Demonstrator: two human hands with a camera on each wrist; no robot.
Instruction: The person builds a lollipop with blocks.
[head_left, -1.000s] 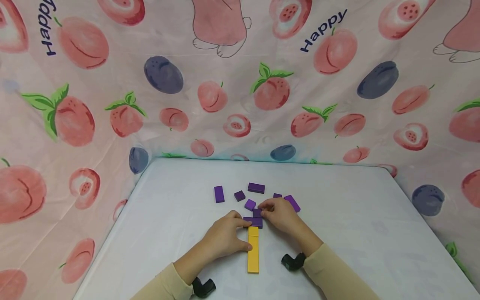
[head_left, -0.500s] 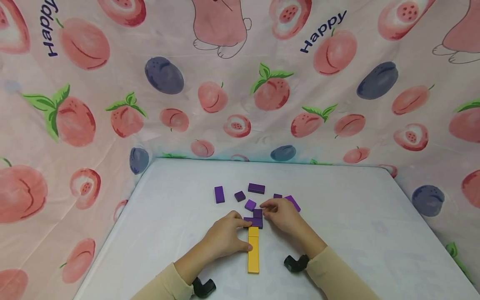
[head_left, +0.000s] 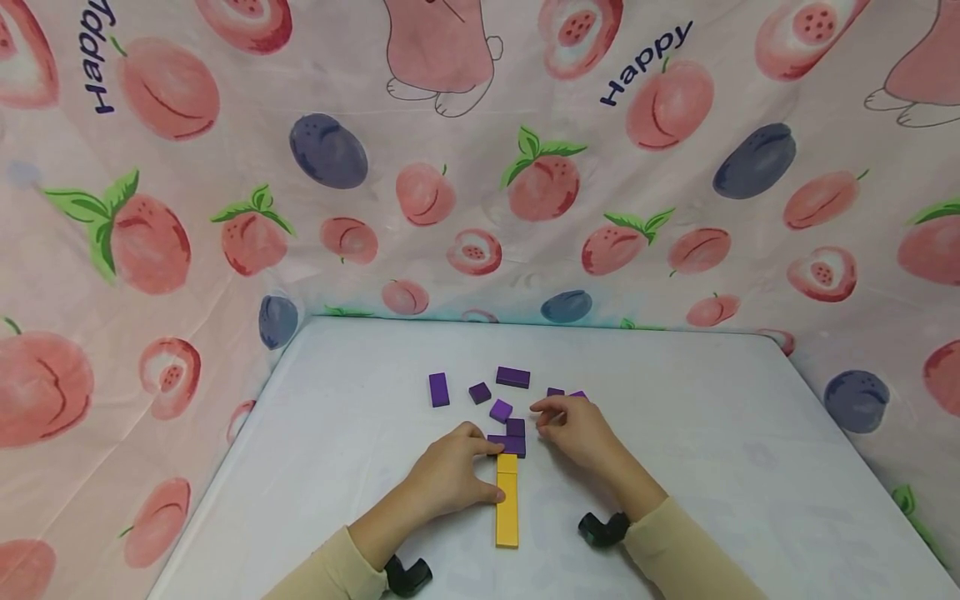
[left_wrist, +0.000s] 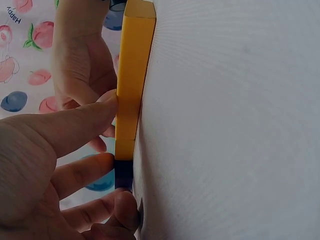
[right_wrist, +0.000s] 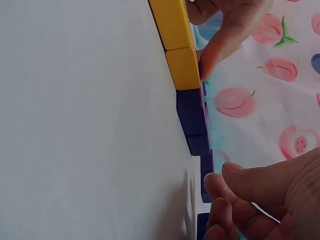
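Note:
My left hand (head_left: 448,471) touches a row of blocks in the head view, its thumb on a long yellow block (head_left: 507,521) and its index fingertip on a purple block (head_left: 514,447) lying crosswise at the far end. A short yellow block (head_left: 507,464) sits between those two. Beyond the crosswise block, a small dark purple block (head_left: 515,427) touches its right part. My right hand (head_left: 579,433) hovers just right of that small block, fingers loosely bent, thumb apart from the blocks and nothing held. The right wrist view shows the right thumb (right_wrist: 255,180) beside the row.
Loose purple blocks lie farther back: an upright-lying rectangle (head_left: 438,390), a small one (head_left: 480,392), a long one (head_left: 513,377) and a tilted one (head_left: 501,410). Another block (head_left: 555,392) is partly behind the right hand. A white table (head_left: 360,383) meets a fruit-print cloth (head_left: 480,192).
My right hand has let go of the small dark purple block and drawn back to the right, leaving it against the crosswise block. The left hand has stayed in place.

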